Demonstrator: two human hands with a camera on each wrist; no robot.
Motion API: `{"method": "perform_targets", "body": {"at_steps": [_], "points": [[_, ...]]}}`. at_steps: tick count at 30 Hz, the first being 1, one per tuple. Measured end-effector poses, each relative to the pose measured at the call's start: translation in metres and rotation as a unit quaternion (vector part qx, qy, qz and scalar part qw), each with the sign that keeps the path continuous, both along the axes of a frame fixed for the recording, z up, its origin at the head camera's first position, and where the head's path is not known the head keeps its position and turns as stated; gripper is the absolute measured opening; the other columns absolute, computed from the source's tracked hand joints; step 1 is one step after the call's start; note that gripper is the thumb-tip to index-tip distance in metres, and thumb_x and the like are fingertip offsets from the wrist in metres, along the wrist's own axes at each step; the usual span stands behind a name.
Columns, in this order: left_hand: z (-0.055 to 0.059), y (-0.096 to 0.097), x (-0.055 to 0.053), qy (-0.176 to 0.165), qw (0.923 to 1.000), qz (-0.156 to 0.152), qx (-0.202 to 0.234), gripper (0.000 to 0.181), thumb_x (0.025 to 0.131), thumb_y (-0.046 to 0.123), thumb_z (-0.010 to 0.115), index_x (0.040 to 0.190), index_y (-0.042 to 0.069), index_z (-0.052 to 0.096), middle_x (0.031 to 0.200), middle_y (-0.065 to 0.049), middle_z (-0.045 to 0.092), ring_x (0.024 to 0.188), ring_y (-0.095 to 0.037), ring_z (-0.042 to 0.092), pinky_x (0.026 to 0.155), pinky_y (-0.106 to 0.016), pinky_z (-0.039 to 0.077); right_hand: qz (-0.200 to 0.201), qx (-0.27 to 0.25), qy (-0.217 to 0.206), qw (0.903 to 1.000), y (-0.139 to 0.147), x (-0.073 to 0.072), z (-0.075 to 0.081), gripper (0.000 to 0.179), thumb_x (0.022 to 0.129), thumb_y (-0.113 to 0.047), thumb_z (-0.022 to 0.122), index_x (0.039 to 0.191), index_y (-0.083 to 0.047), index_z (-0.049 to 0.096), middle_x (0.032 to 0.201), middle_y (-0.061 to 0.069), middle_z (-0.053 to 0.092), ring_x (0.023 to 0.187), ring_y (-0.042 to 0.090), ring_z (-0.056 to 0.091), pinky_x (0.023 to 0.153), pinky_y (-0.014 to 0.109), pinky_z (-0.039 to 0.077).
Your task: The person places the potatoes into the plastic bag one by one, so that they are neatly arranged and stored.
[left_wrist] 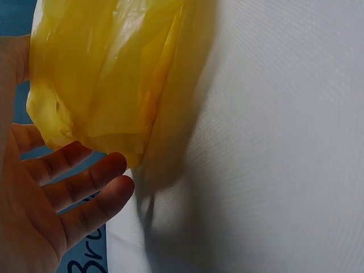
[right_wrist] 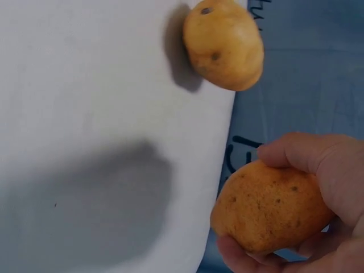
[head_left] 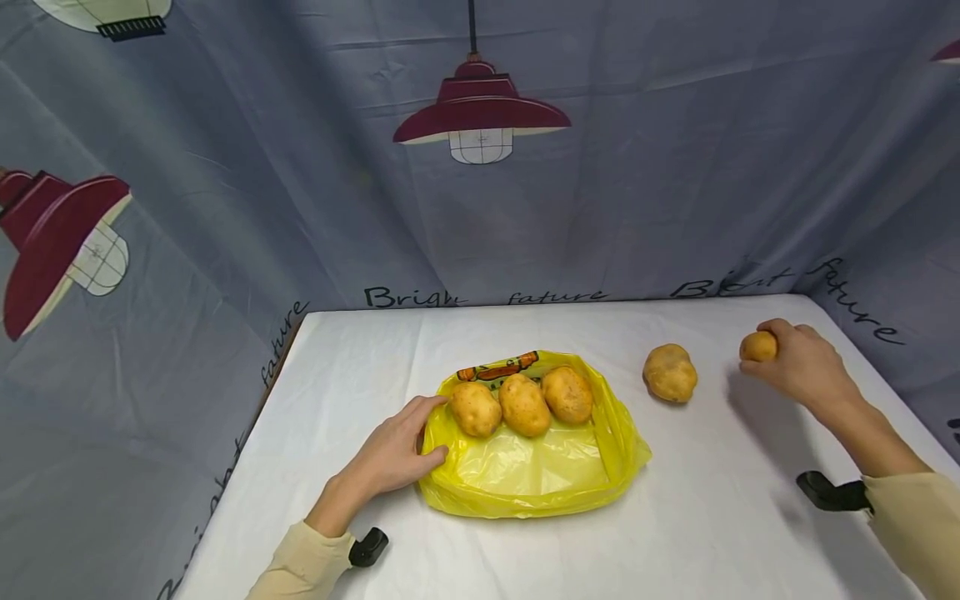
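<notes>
A yellow plastic bag (head_left: pixel 540 504) lies opened out on the table, with three potatoes in a row along its far side, among them a middle potato (head_left: pixel 524 405). At the bag's left end, my left hand (head_left: pixel 393 446) holds the rim, thumb and index finger spread over the edge. The left wrist view shows its other fingers loosely bent beside the yellow plastic (left_wrist: pixel 96 74). Over the table's far right, my right hand (head_left: pixel 806 367) grips a small potato (right_wrist: pixel 270 207) between thumb and fingers. Left of that hand, a larger potato (head_left: pixel 670 373) sits on the table.
White cloth covers the table (head_left: pixel 360 350). A grey-blue curtain (head_left: pixel 637 167) printed with red lamps and lettering hangs behind it and along both sides. A dark wrist mount (head_left: pixel 369 547) shows on the left forearm, and another mount (head_left: pixel 832 492) on the right.
</notes>
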State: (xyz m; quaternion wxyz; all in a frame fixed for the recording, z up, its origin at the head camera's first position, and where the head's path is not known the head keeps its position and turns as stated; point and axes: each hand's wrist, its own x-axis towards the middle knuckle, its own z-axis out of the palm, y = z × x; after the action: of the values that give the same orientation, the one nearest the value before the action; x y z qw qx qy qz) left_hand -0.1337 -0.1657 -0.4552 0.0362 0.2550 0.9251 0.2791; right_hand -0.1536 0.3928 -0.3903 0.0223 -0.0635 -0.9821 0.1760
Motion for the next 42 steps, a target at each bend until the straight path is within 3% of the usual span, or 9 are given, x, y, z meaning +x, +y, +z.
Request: {"method": "perform_targets", "body": {"at_steps": [4,8,13,19,33,42], "points": [[0.000,-0.001,0.000,0.000,1.0000,0.001,0.001,0.067,0.084,0.034,0.069,0.145,0.015,0.050,0.136,0.002,0.055,0.117,-0.018,0.058,0.098,-0.043,0.047,0.014,-0.025,-0.010,0.9995,0.000,0.004,0.006,0.070,0.088,-0.030,0.074,0.130,0.015,0.040,0.106,0.040,0.048,0.086,0.048,0.051,0.063,0.049,0.044],[0.000,-0.002,0.001,0.002,1.0000,0.002,0.001,0.066,0.084,0.034,0.069,0.145,0.016,0.050,0.136,0.002,0.055,0.116,-0.018,0.058,0.097,-0.042,0.047,0.021,-0.087,-0.054,0.9946,-0.004,0.008,0.013,0.077,0.091,-0.036,0.072,0.135,0.015,0.035,0.110,0.037,0.050,0.085,0.041,0.056,0.061,0.040,0.049],[-0.001,-0.002,0.001,0.005,1.0000,0.001,0.001,0.066,0.084,0.034,0.069,0.145,0.016,0.050,0.135,0.003,0.056,0.115,-0.017,0.058,0.096,-0.042,0.048,0.035,-0.178,-0.103,0.9781,-0.018,0.010,0.021,0.080,0.094,-0.035,0.071,0.143,0.013,0.030,0.119,0.034,0.048,0.090,0.035,0.059,0.067,0.037,0.057],[0.000,-0.002,0.001,0.003,1.0000,0.002,-0.001,0.066,0.084,0.034,0.069,0.145,0.016,0.050,0.136,0.002,0.055,0.117,-0.019,0.058,0.097,-0.043,0.047,0.061,-0.258,-0.126,0.9559,-0.043,0.012,0.031,0.079,0.095,-0.032,0.071,0.146,0.011,0.029,0.128,0.030,0.046,0.097,0.032,0.060,0.075,0.037,0.058],[0.000,-0.001,0.002,0.006,1.0000,0.003,-0.002,0.066,0.084,0.034,0.069,0.145,0.015,0.050,0.135,0.002,0.055,0.115,-0.018,0.059,0.096,-0.042,0.048,0.122,-0.306,-0.156,0.9313,-0.094,0.018,0.045,0.063,0.092,-0.025,0.072,0.140,0.003,0.042,0.123,0.022,0.054,0.099,0.030,0.059,0.077,0.042,0.058],[0.000,0.000,0.001,0.005,1.0000,0.001,-0.002,0.066,0.084,0.034,0.068,0.145,0.015,0.050,0.136,0.002,0.055,0.115,-0.018,0.059,0.096,-0.042,0.048,0.155,-0.345,-0.187,0.9066,-0.124,0.018,0.047,0.058,0.088,-0.022,0.076,0.135,-0.002,0.048,0.118,0.018,0.057,0.095,0.032,0.060,0.078,0.044,0.057]]}}
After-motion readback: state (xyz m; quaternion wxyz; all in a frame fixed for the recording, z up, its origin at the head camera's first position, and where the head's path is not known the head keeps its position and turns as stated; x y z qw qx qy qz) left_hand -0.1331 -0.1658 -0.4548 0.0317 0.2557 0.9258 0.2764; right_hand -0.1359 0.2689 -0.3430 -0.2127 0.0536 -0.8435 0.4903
